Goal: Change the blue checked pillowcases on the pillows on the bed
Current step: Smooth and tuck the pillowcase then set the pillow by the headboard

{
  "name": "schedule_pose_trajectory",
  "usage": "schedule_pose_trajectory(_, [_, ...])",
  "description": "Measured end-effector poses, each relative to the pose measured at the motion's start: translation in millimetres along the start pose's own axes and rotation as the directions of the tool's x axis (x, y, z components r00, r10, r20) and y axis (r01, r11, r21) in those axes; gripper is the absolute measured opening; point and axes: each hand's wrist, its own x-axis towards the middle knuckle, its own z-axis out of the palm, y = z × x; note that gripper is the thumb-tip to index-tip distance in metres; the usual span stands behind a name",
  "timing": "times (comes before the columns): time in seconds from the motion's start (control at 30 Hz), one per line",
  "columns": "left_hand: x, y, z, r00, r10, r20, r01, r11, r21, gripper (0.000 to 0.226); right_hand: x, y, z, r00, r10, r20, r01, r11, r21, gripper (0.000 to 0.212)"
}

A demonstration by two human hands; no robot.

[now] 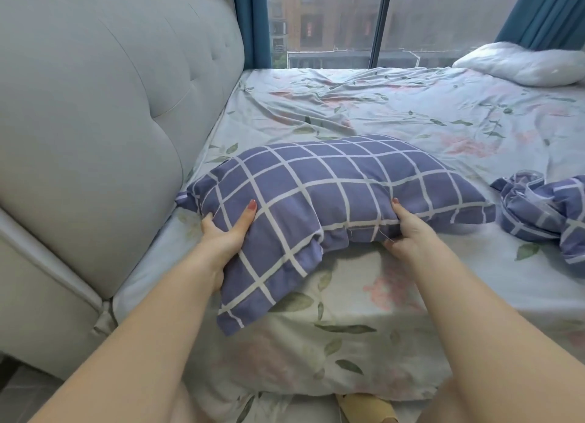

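A pillow in a blue checked pillowcase (332,188) lies across the near side of the bed, its near edge lifted. My left hand (226,232) grips the pillow's near left part, thumb on top. My right hand (408,232) grips the near edge further right, thumb on top and fingers underneath. A loose flap of the case hangs down between my arms. A second blue checked pillowcase (538,210), crumpled and off its pillow, lies at the right. A bare white pillow (522,63) rests at the far right corner of the bed.
The bed has a floral sheet (395,112) with wrinkles. A grey padded headboard (104,106) runs along the left. A large window (332,20) with blue curtains (253,20) stands behind the bed. A beige object (367,407) shows at the bottom edge.
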Motion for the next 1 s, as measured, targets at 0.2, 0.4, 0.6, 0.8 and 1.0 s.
schedule_pose_trajectory(0.2, [17.7,20.1,-1.4,0.875,0.42,-0.239,-0.4,0.907,0.129,0.093,-38.5,-18.5,23.9,0.941,-0.332,0.06,0.316,0.93,0.187,0.031])
schedule_pose_trajectory(0.4, [38.5,19.1,7.5,0.903,0.39,-0.18,-0.232,0.796,0.559,0.052,-78.7,7.8,-12.2,0.98,0.188,-0.073,-0.194,0.977,-0.093,0.032])
schedule_pose_trajectory(0.6, [-3.1,22.1,37.5,0.745,0.654,0.131,-0.569,0.521,0.637,0.022,-114.5,-6.4,-15.0,0.993,-0.088,0.084,0.11,0.358,-0.927,0.061])
schedule_pose_trajectory(0.8, [-3.3,24.5,50.3,0.728,0.599,0.333,-0.637,0.411,0.653,0.032,-99.2,-3.2,-5.1,0.42,-0.618,0.665,0.651,-0.306,-0.695,0.022])
schedule_pose_trajectory(1.0, [19.2,15.4,72.1,0.817,0.438,0.375,-0.538,0.346,0.769,0.04,-54.8,17.0,16.5,0.528,-0.319,0.787,0.637,-0.463,-0.616,0.03])
